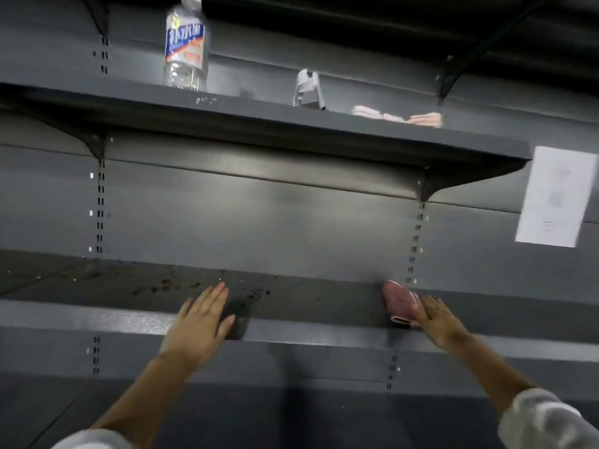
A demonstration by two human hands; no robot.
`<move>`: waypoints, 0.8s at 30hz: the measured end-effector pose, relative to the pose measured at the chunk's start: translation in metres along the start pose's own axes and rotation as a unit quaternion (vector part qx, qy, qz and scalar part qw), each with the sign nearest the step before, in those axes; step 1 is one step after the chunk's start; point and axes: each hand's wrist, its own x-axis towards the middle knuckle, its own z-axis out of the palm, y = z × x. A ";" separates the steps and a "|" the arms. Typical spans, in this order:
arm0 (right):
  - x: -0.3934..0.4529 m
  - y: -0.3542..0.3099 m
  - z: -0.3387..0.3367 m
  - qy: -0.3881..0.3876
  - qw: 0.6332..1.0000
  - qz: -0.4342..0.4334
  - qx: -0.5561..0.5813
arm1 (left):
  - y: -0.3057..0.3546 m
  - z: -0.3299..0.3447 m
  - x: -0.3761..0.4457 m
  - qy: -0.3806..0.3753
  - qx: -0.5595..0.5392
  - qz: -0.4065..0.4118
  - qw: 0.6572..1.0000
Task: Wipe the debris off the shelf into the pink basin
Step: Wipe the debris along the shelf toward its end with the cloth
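Dark crumbs of debris (168, 285) lie scattered on the dark grey shelf (308, 299), mostly left of centre. My left hand (201, 322) hovers flat over the shelf's front edge with fingers spread, holding nothing, just right of the crumbs. A folded dusky-pink cloth (398, 303) lies on the shelf at the right. My right hand (439, 322) is beside it with fingers apart, touching or nearly touching its right side. No pink basin is in view.
On the upper shelf (259, 124) stand a clear plastic bottle (185, 47), a small grey object (308, 90) and pale pink items (398, 117). A white paper sheet (554, 197) hangs at the right. Metal brackets support the shelves.
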 end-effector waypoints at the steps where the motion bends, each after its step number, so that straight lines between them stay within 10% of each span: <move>1: 0.016 0.001 0.004 0.004 1.000 0.002 0.015 | -0.012 0.002 0.007 0.027 -0.004 -0.012 1.000; 6: 0.077 0.001 0.028 0.001 1.000 -0.011 0.020 | -0.075 0.010 0.013 0.088 -0.006 -0.074 0.993; 12: 0.102 -0.014 0.046 0.052 0.991 -0.036 -0.116 | -0.081 0.009 0.026 0.208 0.092 0.089 0.970; 24: 0.129 0.003 0.055 -0.030 0.973 0.181 -0.137 | -0.094 0.028 0.038 0.267 0.020 0.179 0.947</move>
